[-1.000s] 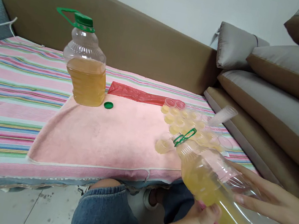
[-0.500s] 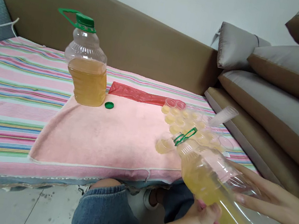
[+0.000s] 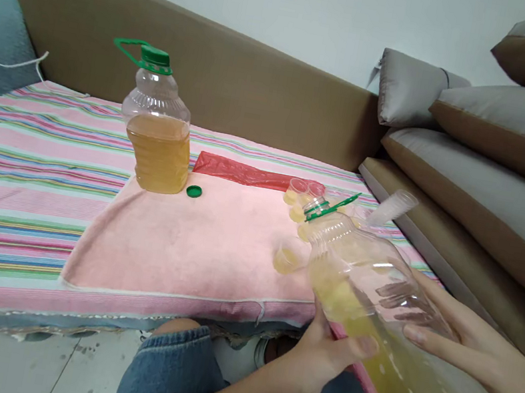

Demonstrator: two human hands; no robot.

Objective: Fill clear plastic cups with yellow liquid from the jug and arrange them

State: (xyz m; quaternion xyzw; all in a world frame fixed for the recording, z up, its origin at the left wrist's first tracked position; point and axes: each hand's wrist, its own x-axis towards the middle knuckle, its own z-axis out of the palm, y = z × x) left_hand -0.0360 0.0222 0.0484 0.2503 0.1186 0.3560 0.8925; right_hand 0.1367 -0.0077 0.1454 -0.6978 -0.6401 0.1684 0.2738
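Observation:
A large clear bottle of yellow liquid [image 3: 373, 318] lies tilted between my hands, its uncapped mouth up and to the left. My left hand [image 3: 330, 357] grips its underside near the label, and my right hand [image 3: 464, 347] is wrapped on its far upper side. Just left of the bottle's shoulder, one clear cup [image 3: 287, 258] holds some yellow liquid. Behind the bottle neck are several similar cups [image 3: 296, 191], partly hidden. A stack of empty clear cups [image 3: 394, 208] leans at the back right.
A second green-capped bottle [image 3: 159, 151] stands upright on the left, beside a green cap [image 3: 193, 191]. A red plastic bag [image 3: 241, 171] lies behind the pink towel [image 3: 184, 237]. Grey and brown cushions [image 3: 492, 162] are piled on the right.
The held bottle's mouth has risen away from the single cup, and the bottle is tipped further back. My left hand has moved left and slightly up with it. The view has shifted a little.

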